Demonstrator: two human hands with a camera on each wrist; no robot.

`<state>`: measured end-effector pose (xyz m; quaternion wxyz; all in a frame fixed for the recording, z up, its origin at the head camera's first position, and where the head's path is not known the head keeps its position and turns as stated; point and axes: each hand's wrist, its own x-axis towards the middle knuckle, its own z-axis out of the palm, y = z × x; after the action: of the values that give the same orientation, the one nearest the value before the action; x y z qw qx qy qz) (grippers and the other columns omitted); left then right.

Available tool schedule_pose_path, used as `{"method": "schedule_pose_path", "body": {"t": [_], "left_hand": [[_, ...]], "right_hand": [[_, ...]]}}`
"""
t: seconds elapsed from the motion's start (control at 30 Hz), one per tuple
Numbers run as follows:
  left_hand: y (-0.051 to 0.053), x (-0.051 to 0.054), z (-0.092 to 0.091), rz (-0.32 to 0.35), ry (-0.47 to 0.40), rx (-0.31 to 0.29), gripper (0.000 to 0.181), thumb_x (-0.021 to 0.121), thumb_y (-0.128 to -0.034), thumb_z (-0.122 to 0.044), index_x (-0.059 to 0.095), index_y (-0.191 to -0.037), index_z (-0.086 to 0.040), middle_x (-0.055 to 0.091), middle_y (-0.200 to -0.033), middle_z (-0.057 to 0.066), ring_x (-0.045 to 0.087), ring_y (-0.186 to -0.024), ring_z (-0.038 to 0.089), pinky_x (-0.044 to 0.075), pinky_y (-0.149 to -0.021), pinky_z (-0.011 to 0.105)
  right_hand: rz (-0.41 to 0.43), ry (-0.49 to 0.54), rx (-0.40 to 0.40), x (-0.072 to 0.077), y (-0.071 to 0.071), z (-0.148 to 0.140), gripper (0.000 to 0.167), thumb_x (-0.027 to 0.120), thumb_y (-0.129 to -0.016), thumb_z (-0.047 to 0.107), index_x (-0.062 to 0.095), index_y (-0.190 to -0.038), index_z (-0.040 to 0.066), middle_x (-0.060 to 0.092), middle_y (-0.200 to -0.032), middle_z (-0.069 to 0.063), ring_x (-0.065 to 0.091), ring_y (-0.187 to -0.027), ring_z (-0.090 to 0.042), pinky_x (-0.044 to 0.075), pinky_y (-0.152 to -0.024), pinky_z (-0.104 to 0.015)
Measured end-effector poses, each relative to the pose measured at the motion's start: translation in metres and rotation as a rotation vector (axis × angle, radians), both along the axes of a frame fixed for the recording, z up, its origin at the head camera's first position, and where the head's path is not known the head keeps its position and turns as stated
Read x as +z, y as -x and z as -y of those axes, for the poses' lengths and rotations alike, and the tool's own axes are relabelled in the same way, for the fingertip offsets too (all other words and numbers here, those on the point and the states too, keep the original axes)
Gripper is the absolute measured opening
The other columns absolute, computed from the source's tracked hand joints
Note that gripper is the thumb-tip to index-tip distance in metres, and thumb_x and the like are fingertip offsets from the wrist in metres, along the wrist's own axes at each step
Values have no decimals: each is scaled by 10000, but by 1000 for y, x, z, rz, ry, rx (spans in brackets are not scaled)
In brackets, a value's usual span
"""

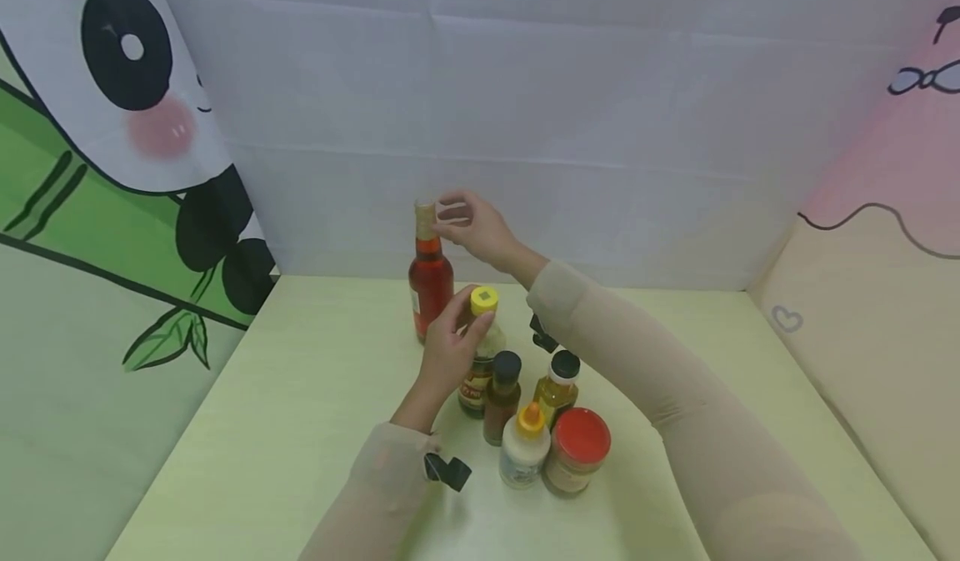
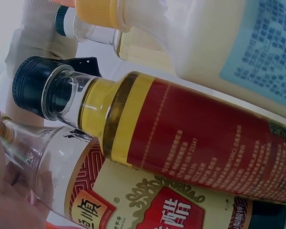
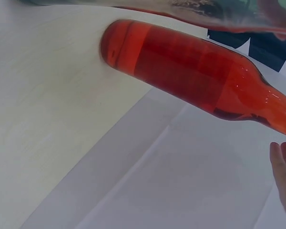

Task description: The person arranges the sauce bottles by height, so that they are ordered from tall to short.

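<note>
One pale worktop [image 1: 300, 428] meets a creased white backdrop [image 1: 570, 127]; the left hand [image 1: 448, 348] holds a yellow-capped bottle [image 1: 491, 344] near its cap; behind, a bottle of red liquid [image 1: 432, 284] stands just beside the right hand [image 1: 485, 234], whose grip is loosely parted.

Glossy glass red bottle [image 1: 432, 286], matt cloth sleeves [image 1: 712, 428]

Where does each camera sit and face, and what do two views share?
Head: on the head, looking forward and down at bottles; left hand, right hand and sleeves show.
Left wrist: on that wrist, looking at the red-labelled bottle; part of the left hand and a sleeve show.
Right wrist: on that wrist, looking at the red bottle and white backdrop; right-hand fingers show.
Shared: head and right wrist both show the red bottle.
</note>
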<state>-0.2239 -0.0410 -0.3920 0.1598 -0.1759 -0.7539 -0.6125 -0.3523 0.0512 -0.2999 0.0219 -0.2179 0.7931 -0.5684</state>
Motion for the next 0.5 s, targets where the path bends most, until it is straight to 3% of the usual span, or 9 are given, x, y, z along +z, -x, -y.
{"method": "schedule_pose_path", "body": {"t": [0.5], "left_hand": [[3, 1, -2, 4, -23, -11, 426, 627, -969, -175, 520, -1358, -40, 616, -1215, 171, 607, -1099, 332, 483, -930, 491]], "right_hand": [[-9, -18, -8, 7, -7, -21, 464, 683, -929, 125, 498, -1347, 47, 599, -1269, -113, 588, -1134, -224, 521, -859, -300]]}}
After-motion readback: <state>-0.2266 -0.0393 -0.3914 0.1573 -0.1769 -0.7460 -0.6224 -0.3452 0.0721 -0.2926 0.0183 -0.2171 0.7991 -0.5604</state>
